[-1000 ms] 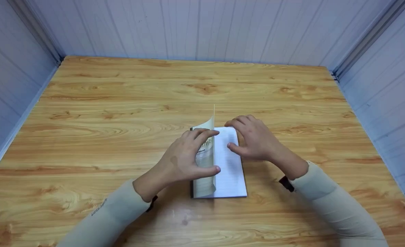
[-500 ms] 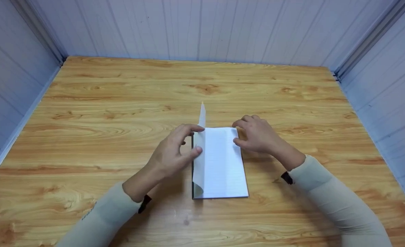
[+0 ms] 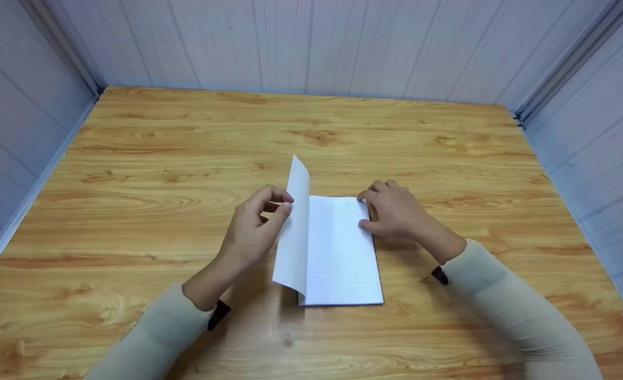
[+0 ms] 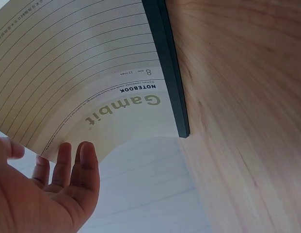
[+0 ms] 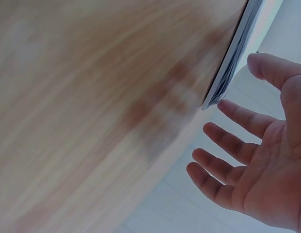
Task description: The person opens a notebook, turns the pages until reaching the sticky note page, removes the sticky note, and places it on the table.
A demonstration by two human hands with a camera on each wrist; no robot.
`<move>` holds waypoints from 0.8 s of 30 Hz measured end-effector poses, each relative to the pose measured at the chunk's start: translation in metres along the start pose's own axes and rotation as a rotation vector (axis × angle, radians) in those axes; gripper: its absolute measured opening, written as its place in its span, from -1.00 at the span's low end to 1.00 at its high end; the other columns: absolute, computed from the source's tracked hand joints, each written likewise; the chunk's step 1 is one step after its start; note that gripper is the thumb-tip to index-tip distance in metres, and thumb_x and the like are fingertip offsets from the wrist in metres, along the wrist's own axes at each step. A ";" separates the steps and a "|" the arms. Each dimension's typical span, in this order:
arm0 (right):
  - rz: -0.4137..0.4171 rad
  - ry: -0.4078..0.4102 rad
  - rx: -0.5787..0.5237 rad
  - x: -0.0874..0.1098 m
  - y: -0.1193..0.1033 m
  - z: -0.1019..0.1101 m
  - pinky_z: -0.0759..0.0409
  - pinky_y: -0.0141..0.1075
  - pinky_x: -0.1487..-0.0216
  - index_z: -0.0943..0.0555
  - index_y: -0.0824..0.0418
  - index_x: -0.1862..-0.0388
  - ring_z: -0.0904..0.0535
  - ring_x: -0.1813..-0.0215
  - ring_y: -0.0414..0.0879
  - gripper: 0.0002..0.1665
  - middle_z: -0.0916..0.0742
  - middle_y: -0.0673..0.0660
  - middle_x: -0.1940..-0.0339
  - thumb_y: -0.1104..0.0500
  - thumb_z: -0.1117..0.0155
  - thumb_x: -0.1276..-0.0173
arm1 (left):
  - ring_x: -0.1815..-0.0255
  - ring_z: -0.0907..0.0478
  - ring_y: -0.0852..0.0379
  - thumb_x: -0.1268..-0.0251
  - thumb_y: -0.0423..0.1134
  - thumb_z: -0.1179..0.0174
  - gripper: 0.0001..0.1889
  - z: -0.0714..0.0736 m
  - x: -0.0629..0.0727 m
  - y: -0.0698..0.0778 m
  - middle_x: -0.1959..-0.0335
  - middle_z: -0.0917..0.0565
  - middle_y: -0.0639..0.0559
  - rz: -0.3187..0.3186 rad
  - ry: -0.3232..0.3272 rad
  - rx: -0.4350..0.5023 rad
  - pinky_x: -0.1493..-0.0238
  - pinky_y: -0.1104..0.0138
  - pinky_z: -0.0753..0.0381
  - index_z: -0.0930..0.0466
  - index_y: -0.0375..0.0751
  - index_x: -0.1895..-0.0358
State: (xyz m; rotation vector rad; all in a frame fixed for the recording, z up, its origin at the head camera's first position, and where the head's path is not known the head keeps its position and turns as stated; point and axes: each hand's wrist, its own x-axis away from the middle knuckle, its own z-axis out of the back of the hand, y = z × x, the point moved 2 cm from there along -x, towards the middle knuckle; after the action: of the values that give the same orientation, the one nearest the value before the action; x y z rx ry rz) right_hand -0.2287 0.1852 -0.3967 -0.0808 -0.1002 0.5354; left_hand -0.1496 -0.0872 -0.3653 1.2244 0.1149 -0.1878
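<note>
A notebook (image 3: 343,253) lies on the table with its lined white right page showing. Its cover (image 3: 293,243) stands raised at the left, white on the inside. In the left wrist view the cover's beige outside (image 4: 92,63) carries printed lines and the words "Gambit" and "NOTEBOOK", beside a dark spine (image 4: 168,68). My left hand (image 3: 251,227) pinches the cover's free edge between thumb and fingers. At the page's upper right corner, my right hand (image 3: 396,211) rests thumb and index finger; its other fingers are loosely extended in the right wrist view, off the notebook.
The notebook sits on a wood-grain table (image 3: 185,158) near its middle. Pale panelled walls (image 3: 311,47) close it in at the back and on both sides. A dark strap piece (image 3: 218,315) shows under the left sleeve cuff.
The cover has swung leftward past upright, uncovering the right page. My left hand moved left with it and its fingers closed in on the edge. The right hand shifted slightly right.
</note>
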 end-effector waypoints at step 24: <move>0.019 0.004 -0.024 -0.001 0.002 -0.008 -0.42 0.04 -0.21 -0.58 0.18 -0.19 -0.44 -0.18 0.18 -0.37 -0.59 0.23 -0.14 -0.13 -0.28 -0.22 | 0.33 -0.55 0.13 -0.28 -0.27 -0.08 -0.86 0.003 0.000 -0.007 0.28 -0.64 0.08 0.032 0.118 0.015 0.36 0.29 -0.54 -0.61 -0.03 0.18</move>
State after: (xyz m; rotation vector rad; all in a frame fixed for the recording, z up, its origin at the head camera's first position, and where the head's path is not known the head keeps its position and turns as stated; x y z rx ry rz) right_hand -0.2297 0.1855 -0.4048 -0.1064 -0.1018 0.5535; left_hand -0.1514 -0.0918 -0.3707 1.2515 0.1962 -0.0890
